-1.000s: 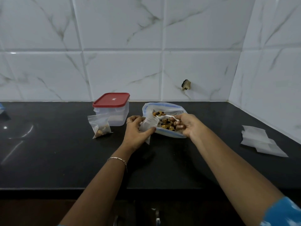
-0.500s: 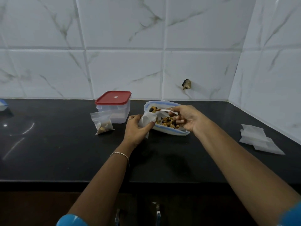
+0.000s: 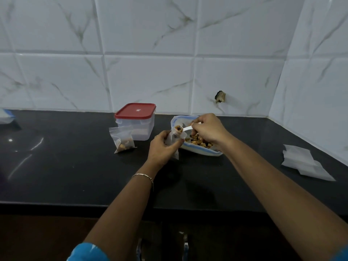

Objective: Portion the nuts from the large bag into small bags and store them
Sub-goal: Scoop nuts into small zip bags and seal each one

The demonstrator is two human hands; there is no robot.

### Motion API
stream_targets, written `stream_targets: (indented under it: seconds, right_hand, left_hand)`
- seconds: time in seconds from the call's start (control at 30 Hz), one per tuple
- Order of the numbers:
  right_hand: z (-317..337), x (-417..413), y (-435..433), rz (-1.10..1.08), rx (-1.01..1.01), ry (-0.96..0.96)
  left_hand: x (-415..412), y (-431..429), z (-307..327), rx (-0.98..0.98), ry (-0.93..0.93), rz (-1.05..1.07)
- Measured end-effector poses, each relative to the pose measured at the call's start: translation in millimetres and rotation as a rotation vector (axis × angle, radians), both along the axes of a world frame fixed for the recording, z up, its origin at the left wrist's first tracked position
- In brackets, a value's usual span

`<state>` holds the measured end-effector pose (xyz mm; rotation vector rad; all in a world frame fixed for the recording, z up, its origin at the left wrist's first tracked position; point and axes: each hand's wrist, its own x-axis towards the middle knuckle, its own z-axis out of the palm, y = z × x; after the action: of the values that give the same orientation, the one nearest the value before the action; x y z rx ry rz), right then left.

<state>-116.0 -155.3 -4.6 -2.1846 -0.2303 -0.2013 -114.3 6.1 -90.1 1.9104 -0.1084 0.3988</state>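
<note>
Fingers (image 3: 177,146) of the left hand (image 3: 160,149) curl round an open small bag (image 3: 172,138); the right hand (image 3: 209,129) pinches a white spoon (image 3: 186,128) of nuts (image 3: 178,128) at its mouth, above the large bag (image 3: 203,150) on the black counter (image 3: 75,166). A filled bag (image 3: 123,141) stands against a red-lidded box (image 3: 136,123).
</note>
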Motion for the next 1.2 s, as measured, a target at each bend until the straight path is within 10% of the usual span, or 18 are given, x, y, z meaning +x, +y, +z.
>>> stream_targets:
  seconds: [0.33,1.2]
  right_hand:
    - [1.6,-20.3,13.6,0.075,-0.521,-0.401]
    - [6.5,-26.3,3.4,0.116,-0.595,-0.587]
  left_hand:
    - [-1.6,-1.6,0.1,-0.006,-0.041,0.048]
    - [-1.3,1.6,-0.7,0.058,-0.029,0.126]
